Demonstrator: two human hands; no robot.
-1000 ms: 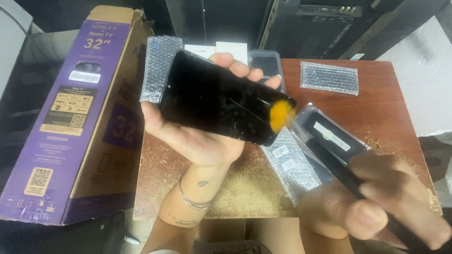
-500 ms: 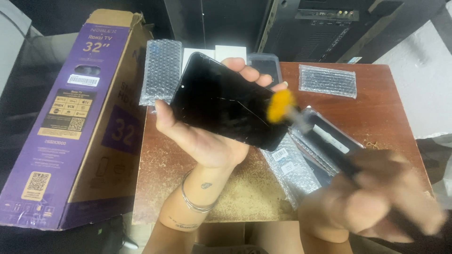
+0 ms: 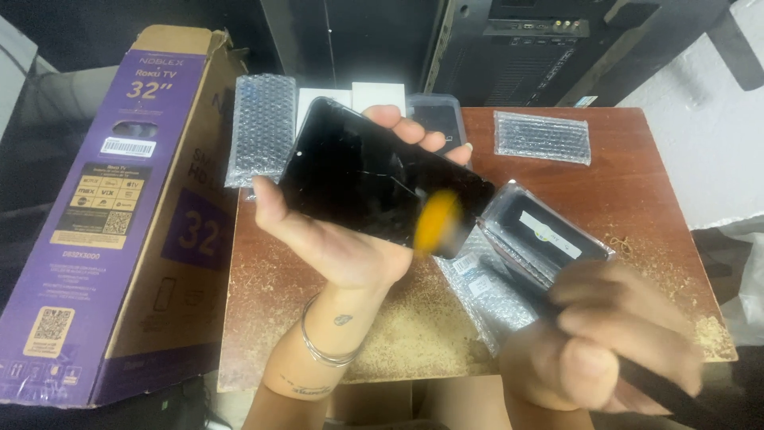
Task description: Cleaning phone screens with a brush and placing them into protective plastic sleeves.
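Black phone [image 3: 382, 187] lay screen-up in left hand [image 3: 342, 239], palm up, fingers curled over its far edge, held above the wooden table [image 3: 637, 199]. Right hand [image 3: 597, 342], blurred, was clenched round a dark tool handle; the tool's orange tip [image 3: 438, 223] touched the phone's near-right corner.

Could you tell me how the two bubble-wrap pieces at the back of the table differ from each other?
The left bubble-wrap piece stands lengthwise away from the camera and overhangs the wooden table's edge by the purple box; the right bubble-wrap piece lies crosswise, wholly on the table. Both are clear, rectangular and untouched by either hand.
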